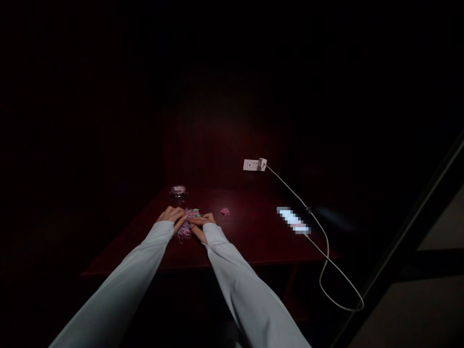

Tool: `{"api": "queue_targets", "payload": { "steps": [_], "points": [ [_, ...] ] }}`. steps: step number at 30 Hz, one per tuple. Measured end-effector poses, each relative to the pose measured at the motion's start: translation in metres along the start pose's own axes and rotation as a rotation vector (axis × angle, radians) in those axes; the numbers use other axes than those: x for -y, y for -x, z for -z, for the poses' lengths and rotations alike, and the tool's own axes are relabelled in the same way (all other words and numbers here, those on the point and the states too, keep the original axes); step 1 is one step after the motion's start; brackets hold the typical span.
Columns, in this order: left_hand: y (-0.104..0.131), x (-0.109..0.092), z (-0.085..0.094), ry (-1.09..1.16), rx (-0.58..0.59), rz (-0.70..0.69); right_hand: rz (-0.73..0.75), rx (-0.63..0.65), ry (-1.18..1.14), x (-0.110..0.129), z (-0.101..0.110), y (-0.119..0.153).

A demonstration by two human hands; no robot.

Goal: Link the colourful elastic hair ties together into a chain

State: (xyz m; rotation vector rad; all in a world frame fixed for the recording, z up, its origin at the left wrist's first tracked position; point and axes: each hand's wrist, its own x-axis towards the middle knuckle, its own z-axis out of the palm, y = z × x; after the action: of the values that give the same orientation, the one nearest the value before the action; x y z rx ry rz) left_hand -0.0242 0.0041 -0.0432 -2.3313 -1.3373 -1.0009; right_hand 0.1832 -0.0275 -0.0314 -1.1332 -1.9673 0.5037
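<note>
A tangled pile of thin pink and purple rubber bands, with a bit of green at its far edge, lies on the dark red table between my hands. My left hand is at the pile's left side, its fingers curled and pressed into the bands. From the right, my right hand reaches in with its fingers pinched together at the bands. The fingertips are small and dim, so exactly which bands they grip is hidden. A smaller clump of pink bands sits apart, to the right of my right hand.
A clear lidded jar with pinkish contents stands behind my left hand. At the right of the table lies a lit phone. Its white cable loops past the table's right side up to a charger in a wall socket.
</note>
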Motion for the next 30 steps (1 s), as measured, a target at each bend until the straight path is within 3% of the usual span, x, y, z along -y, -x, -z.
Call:
{"api": "queue_targets", "payload": {
  "steps": [9,22,30],
  "points": [
    [-0.002,-0.004,0.01,-0.009,0.058,0.063,0.09,0.091,0.206,0.018,0.012,0.01],
    [-0.009,0.0,0.01,-0.044,0.146,0.068,0.182,0.089,0.468,0.027,0.013,0.014],
    [-0.008,-0.003,0.009,-0.033,0.107,0.05,0.09,0.038,0.515,0.026,0.015,0.015]
  ]
}}
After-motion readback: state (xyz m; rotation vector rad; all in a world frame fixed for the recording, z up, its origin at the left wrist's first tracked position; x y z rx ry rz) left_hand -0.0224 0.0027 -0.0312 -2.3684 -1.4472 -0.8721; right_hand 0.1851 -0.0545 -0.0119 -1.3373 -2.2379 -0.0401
